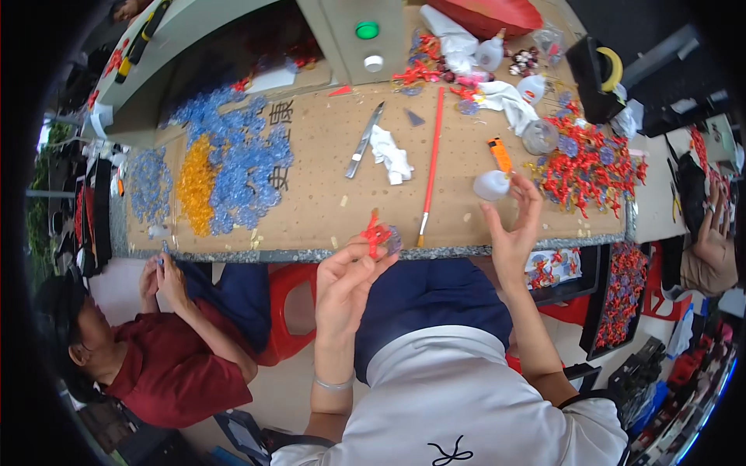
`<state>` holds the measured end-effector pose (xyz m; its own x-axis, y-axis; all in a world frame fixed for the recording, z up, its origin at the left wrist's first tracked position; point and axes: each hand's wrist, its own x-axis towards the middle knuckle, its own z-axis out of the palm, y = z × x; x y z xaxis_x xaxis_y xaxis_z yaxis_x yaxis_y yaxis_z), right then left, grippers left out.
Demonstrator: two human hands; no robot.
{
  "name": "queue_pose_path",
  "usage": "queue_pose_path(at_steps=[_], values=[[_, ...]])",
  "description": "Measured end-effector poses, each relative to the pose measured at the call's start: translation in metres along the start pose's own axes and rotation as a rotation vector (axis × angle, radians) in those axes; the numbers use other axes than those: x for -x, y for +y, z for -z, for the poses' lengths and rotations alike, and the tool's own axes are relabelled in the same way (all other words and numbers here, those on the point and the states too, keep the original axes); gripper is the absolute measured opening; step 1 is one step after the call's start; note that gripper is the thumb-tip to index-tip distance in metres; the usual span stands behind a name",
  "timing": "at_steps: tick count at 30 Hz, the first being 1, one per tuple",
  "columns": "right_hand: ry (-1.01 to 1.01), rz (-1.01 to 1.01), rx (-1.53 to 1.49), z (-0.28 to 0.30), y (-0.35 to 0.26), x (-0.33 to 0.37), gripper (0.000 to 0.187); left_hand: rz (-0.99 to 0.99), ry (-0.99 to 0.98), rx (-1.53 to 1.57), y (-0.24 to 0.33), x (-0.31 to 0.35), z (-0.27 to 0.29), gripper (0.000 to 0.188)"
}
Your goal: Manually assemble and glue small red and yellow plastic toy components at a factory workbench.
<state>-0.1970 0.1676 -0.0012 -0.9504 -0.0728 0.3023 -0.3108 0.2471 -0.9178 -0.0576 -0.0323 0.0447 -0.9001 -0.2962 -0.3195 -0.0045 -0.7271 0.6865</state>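
My left hand (pixel 348 281) pinches a small red plastic figure (pixel 376 234) with a translucent purplish disc-like piece (pixel 393 239) at its right side. The two are held just above the table's near edge. To the right, my right hand (pixel 514 225) has its thumb and fingers apart, with the fingertips beside a rounded white squeeze bottle (pixel 490 185). Whether the fingertips touch the bottle is hard to tell. Behind the bottle lies a small orange object (pixel 499 154). A long red-handled brush (pixel 432 167) rests on the table between my hands.
At right are a heap of red and clear pieces (pixel 587 167) and a glass jar (pixel 540 137). Blue pieces (pixel 245 171) and yellow pieces (pixel 196 186) cover the left. Tweezers (pixel 365 140) lie beside crumpled white tissue (pixel 391 155). A co-worker in dark red (pixel 179 353) sits at left.
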Motion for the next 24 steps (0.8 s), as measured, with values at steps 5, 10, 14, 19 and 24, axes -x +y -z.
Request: queue_pose_path(at_steps=[5,10,14,19,24], values=[[-0.098,-0.064,0.082,-0.016,0.0,-0.014,0.053,-0.062,-0.044,0.04,0.005,-0.012,-0.008,0.014],[-0.145,-0.14,-0.062,-0.024,-0.013,-0.009,0.049,-0.079,0.007,-0.034,0.012,-0.019,-0.005,0.016],[-0.422,-0.133,-0.177,-0.016,-0.041,0.003,0.058,-0.074,0.018,-0.032,0.011,-0.021,0.001,0.017],[-0.529,-0.17,-0.255,-0.017,-0.06,0.02,0.048,-0.087,0.003,-0.009,0.011,-0.022,0.002,0.015],[-0.397,0.039,-0.159,-0.016,-0.067,0.023,0.046,-0.146,0.012,-0.093,0.015,-0.019,0.002,0.013]])
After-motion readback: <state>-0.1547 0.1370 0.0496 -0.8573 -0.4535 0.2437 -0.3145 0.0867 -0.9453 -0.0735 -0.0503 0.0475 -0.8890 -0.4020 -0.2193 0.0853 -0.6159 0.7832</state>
